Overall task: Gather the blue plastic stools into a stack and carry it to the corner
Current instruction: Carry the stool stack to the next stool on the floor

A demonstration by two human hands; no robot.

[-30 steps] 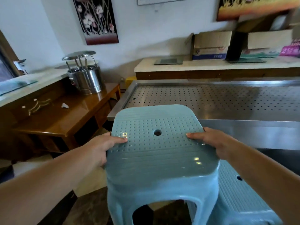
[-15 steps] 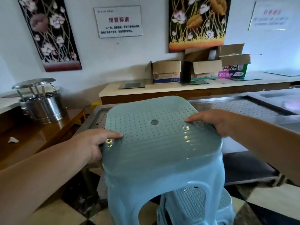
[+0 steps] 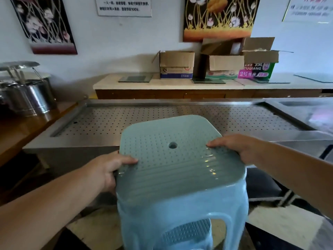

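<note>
- Because moulded from thin glossy plastic, probably light and stiff, though slick under the palms; best gripped at opposite seat edges, thumbs on top, fingers hooked under the rim.
- Held exactly so now: left hand (image 3: 104,170) clamped on the left edge of the blue stool (image 3: 180,168), right hand (image 3: 239,148) on the right edge, thumbs flat on the seat; fingers underneath hidden.
- Raised in front of the steel counter (image 3: 162,116), directly above a second stool (image 3: 187,231) seen through the leg arch; seated or just above, cannot tell.
- Pale blue, rounded square seat, dotted with small holes, one larger centre hole, ribbed near edge, arched legs.
</note>
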